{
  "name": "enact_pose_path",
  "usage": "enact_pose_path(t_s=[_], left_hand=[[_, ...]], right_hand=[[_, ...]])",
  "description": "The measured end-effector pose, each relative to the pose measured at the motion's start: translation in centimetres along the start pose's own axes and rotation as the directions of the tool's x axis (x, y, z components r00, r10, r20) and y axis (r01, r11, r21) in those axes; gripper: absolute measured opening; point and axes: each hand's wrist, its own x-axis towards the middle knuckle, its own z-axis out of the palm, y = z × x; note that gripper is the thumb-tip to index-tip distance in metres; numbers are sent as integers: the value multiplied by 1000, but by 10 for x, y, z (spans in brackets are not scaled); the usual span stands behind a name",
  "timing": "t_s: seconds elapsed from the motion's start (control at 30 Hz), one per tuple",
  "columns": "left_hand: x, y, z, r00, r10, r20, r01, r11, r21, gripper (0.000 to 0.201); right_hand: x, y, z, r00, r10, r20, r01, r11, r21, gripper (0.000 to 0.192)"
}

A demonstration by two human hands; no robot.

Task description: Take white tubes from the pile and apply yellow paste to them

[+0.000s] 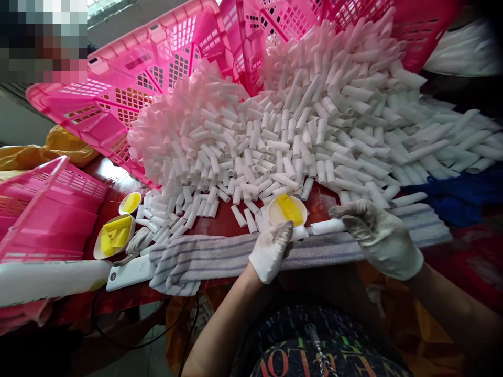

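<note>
White work gloves with greyed fingers cover both hands. My left hand [270,254] pinches a short white tube [299,233] between thumb and fingers. Level with it, my right hand [387,243] grips the end of another white tube [327,226]; a small gap separates the two tubes. Just behind my left hand sits a shallow white bowl [274,213] with a yellow piece [291,208] in it. A striped grey towel [228,254] lies along the table edge beneath both hands. A large heap of similar white tubes [275,136] spreads beyond.
Tilted pink crates [165,57] stand behind the heap. At the left are another pink crate [51,214], a bowl of yellow pieces [98,248], a smaller bowl [122,209], a white power bank [131,273] and a dark cable [129,346]. Blue cloth [456,196] lies at right.
</note>
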Motion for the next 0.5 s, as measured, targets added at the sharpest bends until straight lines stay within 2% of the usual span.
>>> enact_pose_path(t_s=[0.07,0.17,0.23,0.3,0.37,0.4,0.43,0.5], left_hand=[[2,-1,1,999,33,-19,-32,997,72,52],[5,-2,5,996,80,-51,-69,980,185,52],[9,-5,13,997,76,-30,-66,963,263,54],[12,-10,24,998,67,-6,-62,941,333,55],[13,-18,38,994,99,-46,-73,919,388,54],[13,-22,46,988,132,-86,-85,906,414,54],[12,-26,54,978,170,-120,-102,893,439,54],[8,-32,67,969,230,-91,-156,853,498,53]], right_hand=[[4,0,2,998,9,55,-9,1000,1,43],[7,-4,4,983,-51,177,66,995,-76,41],[5,-9,4,957,-138,254,178,973,-145,35],[-1,-14,2,915,-262,308,340,910,-236,27],[-10,-15,1,889,-359,283,442,833,-332,23],[-16,-14,0,903,-362,233,426,825,-372,21],[-22,-10,-1,933,-319,164,358,849,-388,19],[-34,0,-12,983,-175,51,182,914,-362,17]])
